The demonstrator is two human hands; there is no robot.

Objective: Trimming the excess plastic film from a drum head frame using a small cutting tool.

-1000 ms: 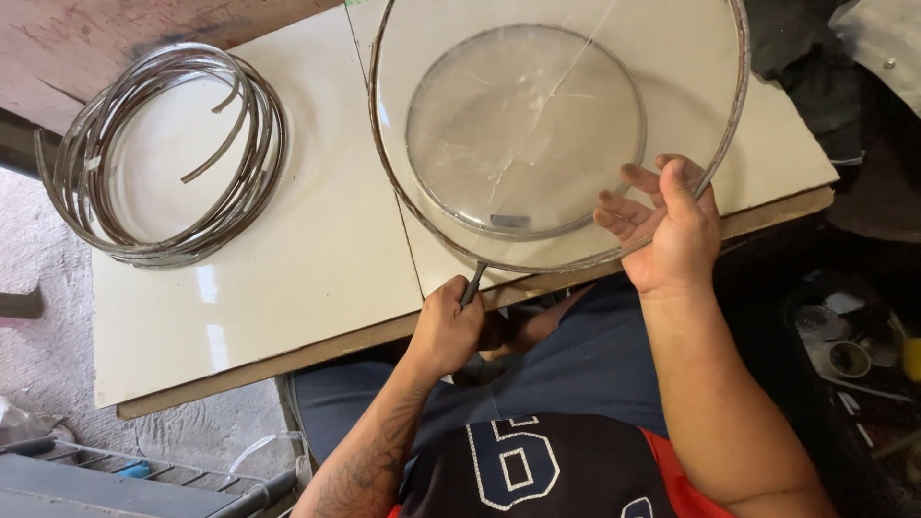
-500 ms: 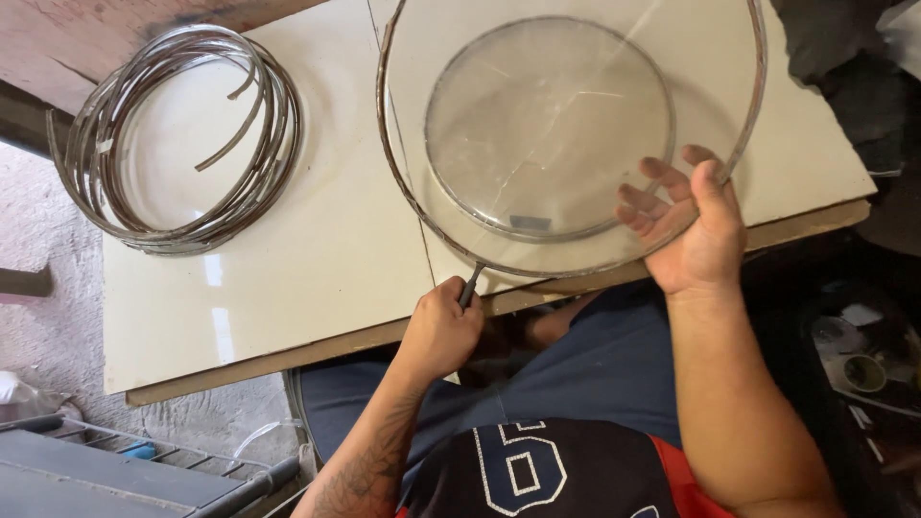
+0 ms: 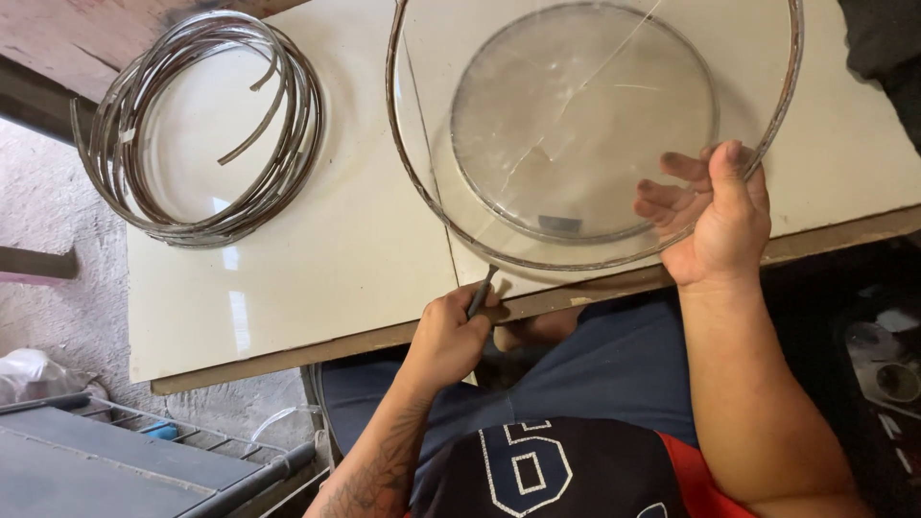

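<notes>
The clear disc (image 3: 576, 125) has slid slightly rightward across the cream tabletop (image 3: 317, 259), inside its metal ring (image 3: 422, 201). Coiled hoops (image 3: 201, 125) lie left. The right hand (image 3: 715, 216) cups the ring; the left hand (image 3: 451, 331) pinches what may be a small tool (image 3: 480, 291).

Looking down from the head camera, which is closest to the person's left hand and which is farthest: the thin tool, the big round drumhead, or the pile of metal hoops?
1. Thin tool: gripped in the left hand, at the table's near edge.
2. Round drumhead: just beyond the tool's tip, up and to the right.
3. Pile of metal hoops: farthest, at the table's far left.
</notes>
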